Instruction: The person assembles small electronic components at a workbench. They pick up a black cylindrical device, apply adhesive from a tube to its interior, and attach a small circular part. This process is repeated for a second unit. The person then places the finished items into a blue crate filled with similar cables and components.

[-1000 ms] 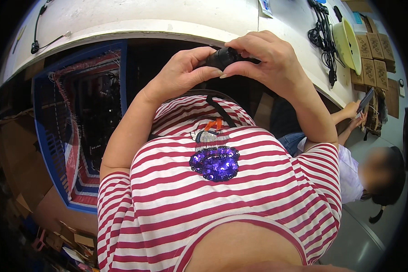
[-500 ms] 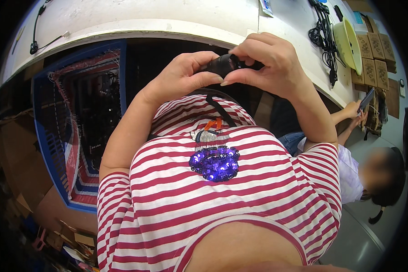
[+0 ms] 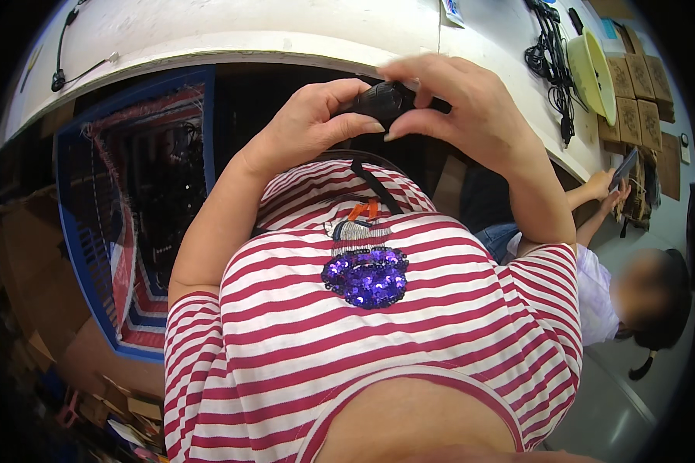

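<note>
In front of my belly, just below the table edge, I have a black, rounded object; its exact kind does not show. My left hand grips its left end, thumb below and fingers above. My right hand curls round the right end, thumb underneath, with its index finger raised off the object and blurred. A dark part of the piece runs into the right hand's grasp, where the fingers hide some of it.
Ahead lies a white table with black cables and a pale yellow basin. On my left stands a blue crate holding dark pieces. Brown boxes are stacked far right, near another person holding a phone.
My right index finger has lifted away from the black object, and the right thumb has drawn slightly apart from the left one. My left hand keeps its grip.
</note>
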A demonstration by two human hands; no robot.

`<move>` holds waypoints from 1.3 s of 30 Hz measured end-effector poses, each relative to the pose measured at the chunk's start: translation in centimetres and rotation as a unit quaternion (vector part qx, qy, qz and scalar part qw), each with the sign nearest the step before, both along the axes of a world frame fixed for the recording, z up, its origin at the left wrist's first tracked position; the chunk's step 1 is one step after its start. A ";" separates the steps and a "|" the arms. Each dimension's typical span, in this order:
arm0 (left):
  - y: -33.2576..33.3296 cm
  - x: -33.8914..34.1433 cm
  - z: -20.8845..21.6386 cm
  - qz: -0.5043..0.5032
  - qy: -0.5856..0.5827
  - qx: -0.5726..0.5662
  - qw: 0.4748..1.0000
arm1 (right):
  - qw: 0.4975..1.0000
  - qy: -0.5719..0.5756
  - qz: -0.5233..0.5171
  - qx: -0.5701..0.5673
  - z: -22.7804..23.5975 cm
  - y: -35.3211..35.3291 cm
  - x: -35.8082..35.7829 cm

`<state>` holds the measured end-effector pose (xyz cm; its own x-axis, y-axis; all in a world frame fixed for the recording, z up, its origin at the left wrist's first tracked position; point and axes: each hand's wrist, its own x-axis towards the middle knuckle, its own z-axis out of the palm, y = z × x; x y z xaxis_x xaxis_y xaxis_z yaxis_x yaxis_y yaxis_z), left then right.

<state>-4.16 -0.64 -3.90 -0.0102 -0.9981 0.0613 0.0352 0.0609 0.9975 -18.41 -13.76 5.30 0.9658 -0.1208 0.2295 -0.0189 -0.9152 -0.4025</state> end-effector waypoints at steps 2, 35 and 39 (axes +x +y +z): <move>-0.1 -0.1 0.4 -0.007 -0.019 -0.003 1.000 | 0.998 0.053 -0.016 -0.027 0.2 -0.2 -0.3; -1.4 0.1 2.0 0.169 0.366 -0.134 0.906 | 0.963 0.074 -0.019 0.257 -4.0 2.3 -0.2; -2.9 0.9 3.1 0.188 0.437 -0.149 0.867 | 0.916 0.120 -0.040 0.380 -6.5 3.5 -1.3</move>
<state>-3.31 -3.54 -0.85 0.4920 -0.8597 0.1370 0.6912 0.4814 0.5390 -19.75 -10.25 -1.15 0.9585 -0.2306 -0.1678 -0.2448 -0.3636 -0.8988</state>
